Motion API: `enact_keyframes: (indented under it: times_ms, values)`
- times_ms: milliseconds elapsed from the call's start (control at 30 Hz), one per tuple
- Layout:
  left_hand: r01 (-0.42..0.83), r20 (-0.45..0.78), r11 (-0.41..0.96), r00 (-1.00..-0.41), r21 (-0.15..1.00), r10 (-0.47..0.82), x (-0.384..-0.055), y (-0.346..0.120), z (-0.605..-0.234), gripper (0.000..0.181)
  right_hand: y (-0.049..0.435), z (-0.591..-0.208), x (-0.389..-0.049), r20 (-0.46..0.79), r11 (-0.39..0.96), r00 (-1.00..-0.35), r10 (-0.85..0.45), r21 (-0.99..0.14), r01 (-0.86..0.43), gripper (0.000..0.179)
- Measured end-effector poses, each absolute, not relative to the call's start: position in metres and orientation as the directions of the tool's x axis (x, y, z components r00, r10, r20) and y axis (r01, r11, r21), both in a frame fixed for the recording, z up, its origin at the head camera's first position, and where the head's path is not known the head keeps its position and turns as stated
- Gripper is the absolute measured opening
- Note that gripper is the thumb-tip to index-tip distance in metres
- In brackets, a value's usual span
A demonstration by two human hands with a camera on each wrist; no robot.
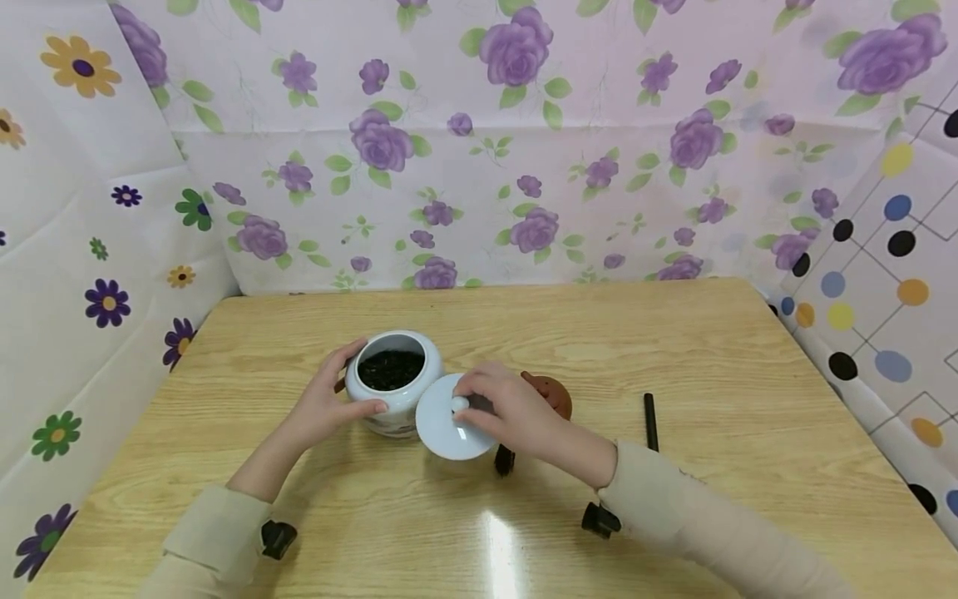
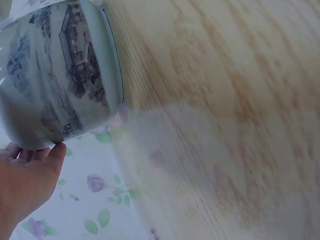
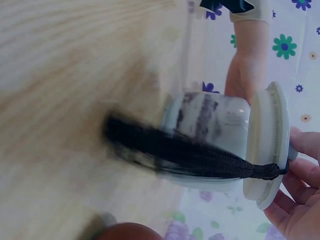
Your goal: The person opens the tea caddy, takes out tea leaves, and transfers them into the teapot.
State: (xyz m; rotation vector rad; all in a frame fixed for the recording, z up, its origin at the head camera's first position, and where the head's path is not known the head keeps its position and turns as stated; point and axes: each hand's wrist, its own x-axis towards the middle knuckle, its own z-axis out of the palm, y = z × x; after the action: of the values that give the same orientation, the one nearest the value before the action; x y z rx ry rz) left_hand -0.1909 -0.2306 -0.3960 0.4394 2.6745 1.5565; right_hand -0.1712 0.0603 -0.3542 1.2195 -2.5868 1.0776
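A white porcelain jar (image 1: 394, 423) holding dark, leafy contents (image 1: 391, 368) stands uncovered on the wooden table. My left hand (image 1: 323, 409) grips it from the left, thumb in front and fingers at the far side. In the left wrist view, a painted landscape with a building shows on the jar (image 2: 60, 75). With my right hand (image 1: 518, 408) I pinch the round knob (image 1: 460, 404) of the white lid (image 1: 449, 433), which is held beside the jar's mouth, on the right. From the lid's knob side a black tassel (image 3: 190, 157) hangs down in the right wrist view.
Behind my right hand sits a reddish-brown clay piece (image 1: 552, 393), partly hidden. Farther right lies a thin black stick (image 1: 650, 420). A small brown bit (image 1: 340, 385) shows at the jar's left. Flowered cloth (image 1: 479, 208) hangs behind the table.
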Motion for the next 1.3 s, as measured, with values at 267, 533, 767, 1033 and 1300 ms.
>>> enact_keyframes:
  times_ms: [267, 533, 767, 1033, 1300]
  values:
    - [0.24, 0.135, 0.46, -0.959, 0.855, 0.248, -0.191, -0.231, -0.397, 0.091, 0.054, -0.338, -0.182, 0.366, 0.462, -0.67, -0.646, -0.511, -0.724, 0.016]
    - [0.234, 0.139, 0.459, -0.963, 0.857, 0.232, -0.19, -0.232, -0.399, 0.091, 0.039, -0.329, -0.193, 0.419, 0.458, -0.657, -0.627, -0.483, -0.746, 0.016]
    - [0.246, 0.146, 0.456, -0.959, 0.855, 0.242, -0.191, -0.231, -0.398, 0.09, 0.023, -0.315, -0.201, 0.397, 0.487, -0.66, -0.638, -0.456, -0.745, 0.017]
    - [0.252, 0.15, 0.452, -0.957, 0.855, 0.249, -0.194, -0.23, -0.398, 0.089, 0.008, -0.311, -0.211, 0.356, 0.519, -0.674, -0.647, -0.443, -0.731, 0.022]
    - [0.244, 0.147, 0.445, -0.959, 0.862, 0.241, -0.192, -0.23, -0.398, 0.088, -0.006, -0.311, -0.221, 0.323, 0.533, -0.679, -0.659, -0.437, -0.725, 0.025]
